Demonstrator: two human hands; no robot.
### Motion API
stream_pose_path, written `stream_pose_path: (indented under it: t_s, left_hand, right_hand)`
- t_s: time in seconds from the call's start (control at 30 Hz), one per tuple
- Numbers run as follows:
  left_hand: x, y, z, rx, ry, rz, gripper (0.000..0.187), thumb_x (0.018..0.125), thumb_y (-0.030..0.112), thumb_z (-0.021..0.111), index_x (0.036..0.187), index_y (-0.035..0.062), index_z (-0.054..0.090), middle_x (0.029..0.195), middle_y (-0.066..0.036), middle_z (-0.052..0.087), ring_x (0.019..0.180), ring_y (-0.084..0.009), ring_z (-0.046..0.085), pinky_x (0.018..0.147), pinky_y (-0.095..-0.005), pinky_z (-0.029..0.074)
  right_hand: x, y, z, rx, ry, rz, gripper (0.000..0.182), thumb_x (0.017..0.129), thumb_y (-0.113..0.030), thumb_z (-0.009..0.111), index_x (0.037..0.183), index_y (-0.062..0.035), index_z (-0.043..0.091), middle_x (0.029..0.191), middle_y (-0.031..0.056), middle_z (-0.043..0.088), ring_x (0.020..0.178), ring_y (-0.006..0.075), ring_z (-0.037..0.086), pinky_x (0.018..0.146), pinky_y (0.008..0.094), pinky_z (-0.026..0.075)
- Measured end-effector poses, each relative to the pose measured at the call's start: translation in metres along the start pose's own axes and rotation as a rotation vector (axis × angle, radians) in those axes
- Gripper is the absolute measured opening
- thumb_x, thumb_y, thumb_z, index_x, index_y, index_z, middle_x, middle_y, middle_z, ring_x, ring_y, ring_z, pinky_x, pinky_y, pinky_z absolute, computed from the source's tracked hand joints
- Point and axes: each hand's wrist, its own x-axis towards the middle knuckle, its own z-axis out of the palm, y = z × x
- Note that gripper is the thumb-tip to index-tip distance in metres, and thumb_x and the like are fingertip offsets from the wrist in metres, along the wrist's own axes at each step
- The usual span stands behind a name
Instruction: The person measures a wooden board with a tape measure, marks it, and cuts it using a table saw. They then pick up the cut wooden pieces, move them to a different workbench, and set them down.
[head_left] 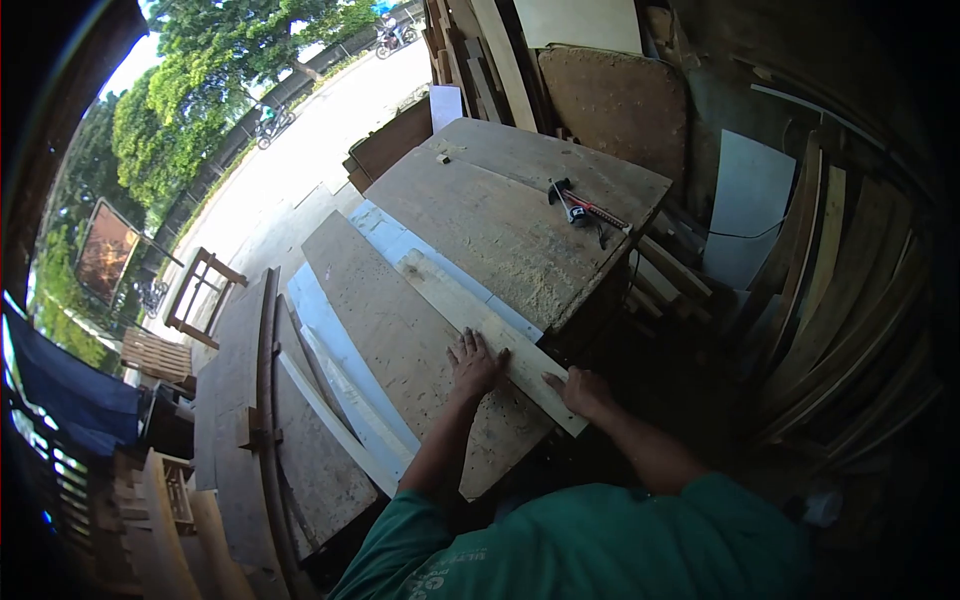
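Note:
A pale wooden board [452,305] lies lengthwise on the worn workbench [365,295], its near end at the bench's front edge. My left hand [477,368] rests flat on the board's left edge, fingers spread. At the board's right edge, close to the near end, my right hand [586,392] is closed, with one finger or the thumb toward the wood. Whatever it may hold is too small or hidden to make out. Light blue-white strips [400,238] show on both sides of the bench's middle panel.
A dark-headed tool [562,190], a red tool [605,215] and a tape measure [577,215] lie at the bench's far right. Sawdust [540,290] covers the surface nearby. Long planks [850,290] lean at right. A wooden frame [203,295] stands at left.

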Motion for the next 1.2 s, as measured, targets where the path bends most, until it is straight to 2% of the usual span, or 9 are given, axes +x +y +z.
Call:
stream_pose_path:
  t_s: [0.37, 0.5, 0.57, 0.7, 0.87, 0.9, 1.0, 1.1, 1.2]
  left_hand:
    - [-0.021, 0.012, -0.006, 0.032, 0.08, -0.036, 0.087, 0.095, 0.059, 0.037, 0.153, -0.0015, 0.014, 0.163, -0.017, 0.005, 0.151, -0.0306, -0.002, 0.118, -0.0558, -0.006]
    - [-0.027, 0.014, -0.001, 0.014, 0.173, -0.031, 0.087, 0.095, 0.058, 0.039, 0.153, -0.0015, 0.014, 0.163, -0.017, 0.005, 0.151, -0.0297, -0.003, 0.118, -0.0555, -0.007]
    - [-0.033, 0.016, 0.002, -0.002, 0.211, -0.022, 0.087, 0.095, 0.057, 0.04, 0.153, -0.0015, 0.014, 0.163, -0.017, 0.006, 0.151, -0.0298, -0.004, 0.117, -0.0554, -0.008]
    - [-0.048, 0.022, 0.017, 0.027, 0.213, 0.043, 0.088, 0.094, 0.059, 0.041, 0.153, -0.0018, 0.016, 0.162, -0.018, 0.007, 0.151, -0.0306, -0.004, 0.118, -0.0548, -0.009]
    - [-0.08, 0.052, 0.037, 0.059, 0.188, 0.16, 0.092, 0.092, 0.062, 0.043, 0.152, -0.0036, 0.019, 0.162, -0.019, 0.009, 0.151, -0.0314, -0.002, 0.118, -0.0556, -0.007]
    - [-0.075, 0.051, 0.051, 0.059, 0.258, 0.213, 0.09, 0.091, 0.063, 0.044, 0.152, 0.0007, 0.021, 0.162, -0.018, 0.011, 0.15, -0.0341, 0.002, 0.118, -0.0574, -0.003]
    - [-0.072, 0.063, 0.053, 0.006, 0.228, 0.292, 0.083, 0.092, 0.063, 0.043, 0.153, 0.0097, 0.025, 0.162, -0.016, 0.013, 0.15, -0.037, 0.004, 0.118, -0.0588, 0.002]
    - [-0.072, 0.078, 0.05, -0.034, 0.175, 0.349, 0.074, 0.094, 0.063, 0.041, 0.152, 0.018, 0.03, 0.162, -0.014, 0.015, 0.149, -0.0388, 0.005, 0.118, -0.0594, 0.005]
    - [-0.07, 0.078, 0.041, -0.033, 0.145, 0.314, 0.071, 0.095, 0.062, 0.039, 0.151, 0.0189, 0.034, 0.162, -0.013, 0.015, 0.149, -0.0385, 0.005, 0.118, -0.0595, 0.006]
  right_hand:
    - [0.007, 0.019, 0.03, 0.025, 0.06, -0.021, 0.081, 0.088, -0.073, 0.044, 0.104, 0.004, 0.064, 0.099, 0.0302, 0.067, 0.099, 0.0452, 0.065, 0.086, 0.0505, 0.052]
    - [0.019, 0.036, 0.048, 0.047, 0.093, -0.065, 0.081, 0.088, -0.073, 0.044, 0.106, 0.004, 0.063, 0.099, 0.0318, 0.067, 0.099, 0.0465, 0.064, 0.086, 0.0506, 0.052]
    - [0.021, 0.044, 0.053, 0.055, 0.136, -0.095, 0.082, 0.087, -0.074, 0.044, 0.103, 0.004, 0.063, 0.094, 0.0319, 0.067, 0.095, 0.0477, 0.065, 0.082, 0.0524, 0.052]
    - [-0.006, 0.059, 0.048, 0.071, 0.127, -0.085, 0.082, 0.087, -0.075, 0.044, 0.1, 0.0038, 0.062, 0.09, 0.0318, 0.067, 0.092, 0.0485, 0.065, 0.08, 0.0536, 0.052]
    - [-0.062, 0.113, 0.041, 0.062, 0.085, -0.052, 0.08, 0.086, -0.074, 0.047, 0.099, 0.0041, 0.061, 0.089, 0.0317, 0.066, 0.091, 0.0483, 0.065, 0.077, 0.053, 0.053]
    - [-0.077, 0.123, 0.038, 0.069, 0.077, -0.048, 0.079, 0.086, -0.073, 0.048, 0.099, 0.004, 0.06, 0.088, 0.0317, 0.066, 0.091, 0.0482, 0.065, 0.077, 0.0528, 0.053]
    - [-0.12, 0.14, 0.021, 0.044, 0.024, 0.067, 0.076, 0.088, -0.07, 0.05, 0.1, 0.004, 0.06, 0.091, 0.0318, 0.066, 0.091, 0.048, 0.065, 0.077, 0.0527, 0.053]
    - [-0.154, 0.123, -0.023, 0.032, -0.111, 0.155, 0.072, 0.091, -0.066, 0.048, 0.111, 0.0031, 0.056, 0.099, 0.0309, 0.066, 0.098, 0.0471, 0.064, 0.083, 0.0521, 0.052]
    - [-0.162, 0.104, -0.042, 0.0, -0.107, 0.121, 0.068, 0.093, -0.062, 0.047, 0.113, 0.0023, 0.056, 0.099, 0.0312, 0.066, 0.098, 0.0471, 0.064, 0.084, 0.0516, 0.052]
